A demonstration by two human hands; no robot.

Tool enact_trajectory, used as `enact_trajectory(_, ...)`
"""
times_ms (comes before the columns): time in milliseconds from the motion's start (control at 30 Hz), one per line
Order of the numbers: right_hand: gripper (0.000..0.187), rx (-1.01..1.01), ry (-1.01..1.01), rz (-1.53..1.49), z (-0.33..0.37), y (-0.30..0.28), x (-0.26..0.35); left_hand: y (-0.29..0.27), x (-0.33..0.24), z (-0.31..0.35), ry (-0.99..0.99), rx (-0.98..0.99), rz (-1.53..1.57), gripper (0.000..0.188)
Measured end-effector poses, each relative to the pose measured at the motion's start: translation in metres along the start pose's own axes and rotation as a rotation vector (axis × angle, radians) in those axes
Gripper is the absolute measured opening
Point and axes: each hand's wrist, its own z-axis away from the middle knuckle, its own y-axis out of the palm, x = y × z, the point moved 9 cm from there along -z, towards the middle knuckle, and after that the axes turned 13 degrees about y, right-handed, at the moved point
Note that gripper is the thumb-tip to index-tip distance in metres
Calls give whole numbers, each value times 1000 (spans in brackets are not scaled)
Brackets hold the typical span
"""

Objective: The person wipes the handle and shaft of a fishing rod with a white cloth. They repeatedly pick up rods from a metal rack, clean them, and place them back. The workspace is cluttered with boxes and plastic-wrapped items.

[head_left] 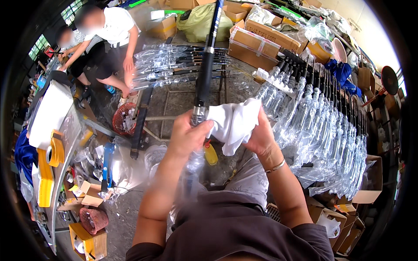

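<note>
A fishing rod (203,80) stands nearly upright in front of me, its dark grip and blue-black upper part pointing away. My left hand (188,134) is wrapped round the silvery part below the grip. Clear plastic film covers the rod's lower end, under that hand. In my right hand (262,135) is a bunched white cloth (233,124), which reaches across to the rod beside my left thumb. The cloth hides some of the right fingers.
Many film-wrapped rods (322,126) lean in a row at right; more wrapped rods (174,65) lie ahead on a metal frame. A red basket (125,119) stands left of it. Cardboard boxes (257,45) fill the back. Two people (114,28) are at far left, beside a bench (61,182).
</note>
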Motion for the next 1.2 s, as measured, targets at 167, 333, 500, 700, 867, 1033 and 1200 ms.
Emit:
enact_trajectory(167, 51, -208, -17, 178, 8, -21, 2, -8, -18, -4, -52, 38, 85, 16)
enact_trajectory(333, 85, -132, -188, 449, 17, 10, 12, -14, -23, -6, -106, 25, 105, 18)
enact_trajectory(500, 76, -138, -232, 1252, 6, 42, 3, -8, -32, -7, -128, 66, 128, 20)
enact_trajectory(700, 12, -76, -232, 1017, 4, 53, -2, -16, -42, -4, -110, 24, 76, 18)
enact_trajectory(867, 27, 106, -163, 116, -3, 53, -5, -9, -15, 4, -128, 54, 86, 18)
enact_trajectory(1033, 30, -60, -218, 57, -3, 33, 10, -1, 8, 14, -173, 107, 92, 20)
enact_trajectory(1200, 20, -412, -478, 877, 21, 52, 55, -2, 6, 17, -156, 109, 40, 20)
